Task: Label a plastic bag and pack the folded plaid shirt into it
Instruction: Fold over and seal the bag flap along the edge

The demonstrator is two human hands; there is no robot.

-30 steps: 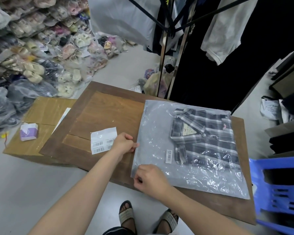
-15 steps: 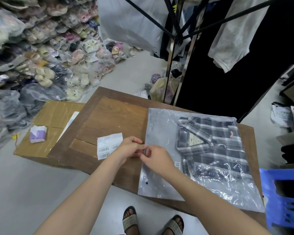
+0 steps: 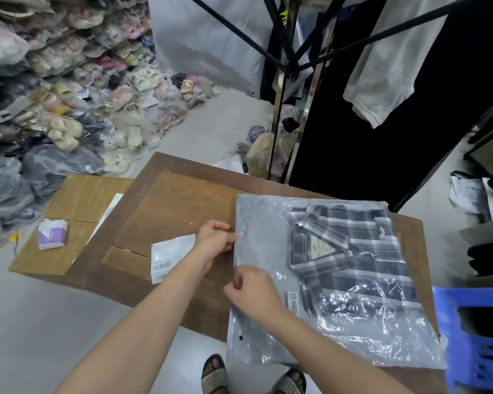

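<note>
A clear plastic bag (image 3: 262, 240) lies flat on the brown wooden board (image 3: 168, 206). Inside it, toward the right, sits the folded dark plaid shirt (image 3: 350, 260) with its collar label facing up. A small barcode sticker (image 3: 293, 301) is on the bag near its left side. My left hand (image 3: 215, 240) pinches the bag's left edge higher up. My right hand (image 3: 254, 291) pinches the same edge lower down. Part of the sticker is hidden behind my right hand.
A white sheet of barcode labels (image 3: 168, 257) lies on the board left of my left arm. A cardboard box (image 3: 69, 223) with a purple tissue pack (image 3: 52, 234) sits further left. Bagged shoes (image 3: 69, 81) pile up at left, a clothes rack (image 3: 291, 89) behind, a blue stool (image 3: 478, 336) at right.
Both hands met at the middle of the bag's left edge half a second ago. My right hand has since slid down along the edge, apart from my left hand.
</note>
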